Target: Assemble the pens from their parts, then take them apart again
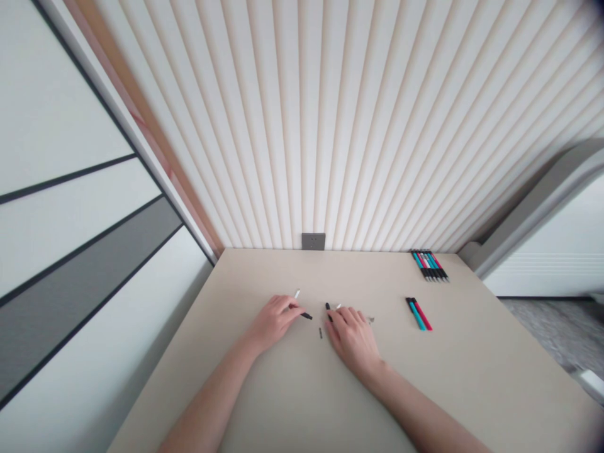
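Observation:
My left hand [277,319] is closed in a pinch round a short black pen part [306,316], whose end points right. Just beyond those fingers shows a slim white piece [297,293]. Low over the table, my right hand [353,335] has its thumb and fingers closed on another black pen part [328,306]. By its fingertips is a small white piece [338,306], partly covered. A small dark, narrow piece [320,333] lies between the hands. Past the right hand's knuckles sits a tiny greyish piece [371,319], too small to name.
On the beige table [274,396], a teal pen barrel [417,316] and a red one [423,316] lie right of my hands. Farther back is a row of several pens [430,265]. A ribbed wall [311,126] with a dark socket [313,241] borders the back edge.

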A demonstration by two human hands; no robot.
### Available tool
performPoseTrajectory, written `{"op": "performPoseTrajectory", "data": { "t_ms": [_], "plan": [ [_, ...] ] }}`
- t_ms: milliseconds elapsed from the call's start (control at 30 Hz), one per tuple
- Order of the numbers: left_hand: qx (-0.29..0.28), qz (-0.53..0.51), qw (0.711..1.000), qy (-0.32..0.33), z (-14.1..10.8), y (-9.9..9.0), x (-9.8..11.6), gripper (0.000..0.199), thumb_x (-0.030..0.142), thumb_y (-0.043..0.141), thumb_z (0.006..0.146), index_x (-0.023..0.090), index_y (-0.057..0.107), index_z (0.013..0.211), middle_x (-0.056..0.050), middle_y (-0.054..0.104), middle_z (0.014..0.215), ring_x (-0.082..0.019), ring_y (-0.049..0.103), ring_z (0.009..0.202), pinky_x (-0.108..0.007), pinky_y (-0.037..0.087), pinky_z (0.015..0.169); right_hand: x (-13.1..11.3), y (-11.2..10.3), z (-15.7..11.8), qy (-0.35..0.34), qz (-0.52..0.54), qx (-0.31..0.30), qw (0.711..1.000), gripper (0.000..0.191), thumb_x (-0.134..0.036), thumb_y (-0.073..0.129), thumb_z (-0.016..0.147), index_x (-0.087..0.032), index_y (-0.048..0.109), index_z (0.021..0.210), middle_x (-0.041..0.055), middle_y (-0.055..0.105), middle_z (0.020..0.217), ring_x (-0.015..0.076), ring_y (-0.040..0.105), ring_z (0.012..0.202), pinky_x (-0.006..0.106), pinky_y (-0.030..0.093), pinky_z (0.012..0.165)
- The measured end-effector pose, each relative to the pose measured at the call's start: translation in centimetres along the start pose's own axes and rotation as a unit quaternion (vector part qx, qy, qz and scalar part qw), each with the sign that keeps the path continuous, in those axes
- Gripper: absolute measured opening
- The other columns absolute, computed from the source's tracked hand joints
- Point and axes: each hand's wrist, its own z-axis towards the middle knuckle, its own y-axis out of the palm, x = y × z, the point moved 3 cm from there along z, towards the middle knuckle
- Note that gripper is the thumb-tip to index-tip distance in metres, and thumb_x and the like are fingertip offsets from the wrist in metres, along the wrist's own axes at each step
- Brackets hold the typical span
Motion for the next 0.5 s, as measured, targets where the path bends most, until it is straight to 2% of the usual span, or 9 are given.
{"op": "performPoseTrajectory", "data": {
  "t_ms": [100,200,300,400,500],
  "plan": [
    [-0.003,0.01,1.0,0.007,0.2,0.4,0.1,0.023,0.015,0.05,0.094,0.022,0.067,0.107,-0.006,0.062,0.094,-0.02,0.058,0.089,-0.037,0.05,0.083,-0.1,1.0,1.0,0.03,-0.023,0.004,0.999,0.018,-0.027,0.049,0.095,-0.02,0.065,0.1,0.0094,0.065,0.083,0.0234,0.06,0.081,0.035,0.043,0.073],
    [-0.006,0.016,1.0,0.007,0.2,0.5,0.2,0.023,0.016,0.048,0.095,0.022,0.068,0.105,-0.006,0.063,0.093,-0.019,0.058,0.088,-0.036,0.05,0.083,0.0,1.4,1.1,0.06,-0.004,0.01,0.998,0.022,-0.019,0.049,0.094,-0.02,0.063,0.111,0.0097,0.066,0.083,0.0239,0.061,0.079,0.035,0.046,0.072],
    [-0.001,0.011,1.0,0.005,0.1,0.3,0.2,0.024,0.018,0.046,0.096,0.022,0.068,0.105,-0.006,0.063,0.092,-0.019,0.059,0.087,-0.035,0.05,0.081,0.4,1.0,0.6,0.076,0.124,0.037,0.989,0.03,-0.017,0.043,0.095,-0.019,0.06,0.119,0.0095,0.066,0.092,0.0207,0.063,0.082,0.032,0.05,0.073],
    [0.003,0.005,1.0,-0.001,0.1,0.3,0.2,0.023,0.019,0.047,0.096,0.022,0.068,0.106,-0.006,0.064,0.092,-0.019,0.06,0.087,-0.034,0.049,0.081,1.0,0.6,0.0,0.116,0.258,0.064,0.957,0.025,-0.024,0.043,0.096,-0.018,0.064,0.107,0.0075,0.066,0.092,0.0181,0.065,0.081,0.029,0.052,0.071],
    [0.002,0.003,1.0,-0.014,0.1,0.3,0.1,0.022,0.018,0.049,0.095,0.022,0.068,0.105,-0.006,0.064,0.092,-0.019,0.06,0.088,-0.035,0.049,0.082,1.3,0.6,-0.3,0.128,0.279,0.035,0.951,0.018,-0.03,0.049,0.093,-0.019,0.063,0.097,0.0054,0.067,0.083,0.018,0.064,0.072,0.028,0.052,0.063]
  ]
}}
